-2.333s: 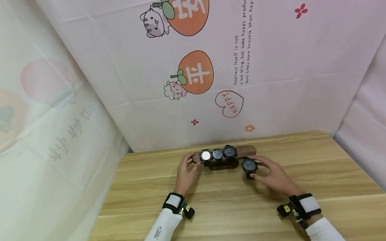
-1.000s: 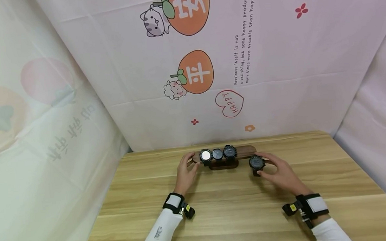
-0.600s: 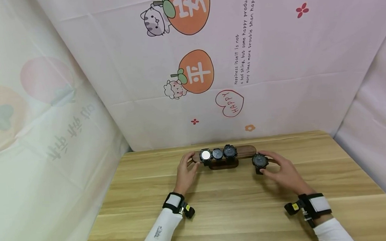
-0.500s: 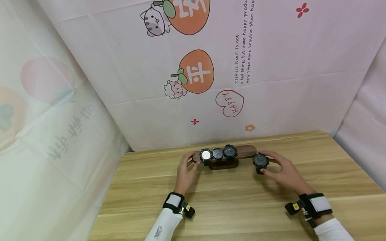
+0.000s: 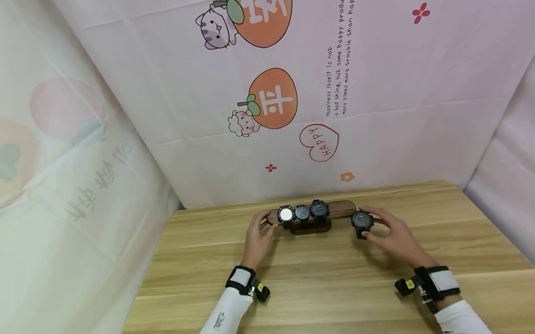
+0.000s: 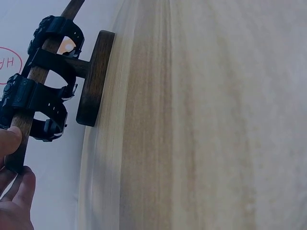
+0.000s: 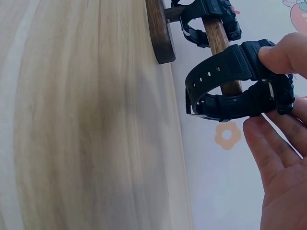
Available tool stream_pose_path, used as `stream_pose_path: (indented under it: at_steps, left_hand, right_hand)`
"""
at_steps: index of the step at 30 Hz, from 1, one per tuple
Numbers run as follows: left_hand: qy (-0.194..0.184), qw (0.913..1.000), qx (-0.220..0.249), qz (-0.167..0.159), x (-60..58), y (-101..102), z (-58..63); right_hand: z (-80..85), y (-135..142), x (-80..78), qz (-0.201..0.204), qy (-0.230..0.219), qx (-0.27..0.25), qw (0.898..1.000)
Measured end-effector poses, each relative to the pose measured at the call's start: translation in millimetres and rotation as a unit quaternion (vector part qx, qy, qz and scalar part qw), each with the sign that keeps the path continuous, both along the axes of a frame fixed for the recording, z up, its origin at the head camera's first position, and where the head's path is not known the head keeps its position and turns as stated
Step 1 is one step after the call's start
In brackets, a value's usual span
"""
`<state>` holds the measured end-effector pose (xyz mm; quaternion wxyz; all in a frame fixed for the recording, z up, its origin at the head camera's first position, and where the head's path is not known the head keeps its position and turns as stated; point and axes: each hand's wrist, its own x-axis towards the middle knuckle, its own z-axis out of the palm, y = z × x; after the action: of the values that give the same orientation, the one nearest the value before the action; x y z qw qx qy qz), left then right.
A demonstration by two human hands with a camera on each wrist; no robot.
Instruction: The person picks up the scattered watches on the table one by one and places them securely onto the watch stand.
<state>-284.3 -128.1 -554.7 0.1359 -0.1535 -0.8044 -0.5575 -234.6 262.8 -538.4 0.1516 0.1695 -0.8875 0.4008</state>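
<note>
A dark wooden watch stand (image 5: 342, 209) stands near the table's back edge, with several black wristwatches strapped round its bar. The leftmost watch (image 5: 285, 214) has a bright, shining dial; beside it are a smaller watch (image 5: 302, 212) and a larger one (image 5: 319, 210). My left hand (image 5: 258, 240) holds the bar's left end, thumb on one side and fingers at the tip. My right hand (image 5: 396, 238) pinches another black wristwatch (image 5: 362, 220) by its case, just off the bar's right end. In the right wrist view its strap (image 7: 218, 67) forms a closed loop, and the bar's end shows through it.
The light wood table (image 5: 301, 296) extends toward me in front of the stand. A white printed cloth (image 5: 384, 145) hangs right behind the table's back edge, with further cloth on both sides. Each wrist carries a strapped-on camera (image 5: 261, 291).
My right hand has carried its watch to the right and slightly back, from in front of the bar to its right end. My left hand keeps its hold on the stand.
</note>
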Motion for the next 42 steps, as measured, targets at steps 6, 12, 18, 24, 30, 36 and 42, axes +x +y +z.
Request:
stream_pose_path:
  at_steps: [6, 12, 18, 24, 30, 36, 42]
  left_hand:
    - [-0.004, 1.0, 0.001, -0.001, -0.9, 0, 0.0]
    - [-0.004, 1.0, 0.004, -0.002, -0.9, 0, 0.5]
    - [-0.003, 0.9999, 0.008, -0.005, -0.7, 0, 0.7]
    - [0.0, 0.9999, 0.015, -0.006, -0.4, -1, -0.2]
    - [0.004, 0.9998, 0.019, -0.006, -0.1, 0, -1.4]
    - [0.008, 0.9997, 0.022, -0.007, -0.2, -1, -2.3]
    - [0.005, 0.9998, 0.017, -0.005, 0.8, -1, -0.4]
  right_hand:
    - [1.9, 0, -1.0, -0.003, 0.008, -0.008, 1.0]
    - [2.1, 1, -1.7, 0.013, 0.025, -0.031, 0.999]
    - [2.5, 0, -3.6, 0.014, 0.036, -0.043, 0.998]
    - [1.6, 0, -7.3, 0.012, 0.031, -0.044, 0.998]
    - [0.7, 1, -10.4, 0.011, 0.021, -0.041, 0.999]
    - [-0.2, 2, -13.4, 0.013, 0.023, -0.046, 0.999]
    - [-3.3, 3, -17.3, 0.01, 0.022, -0.04, 0.999]
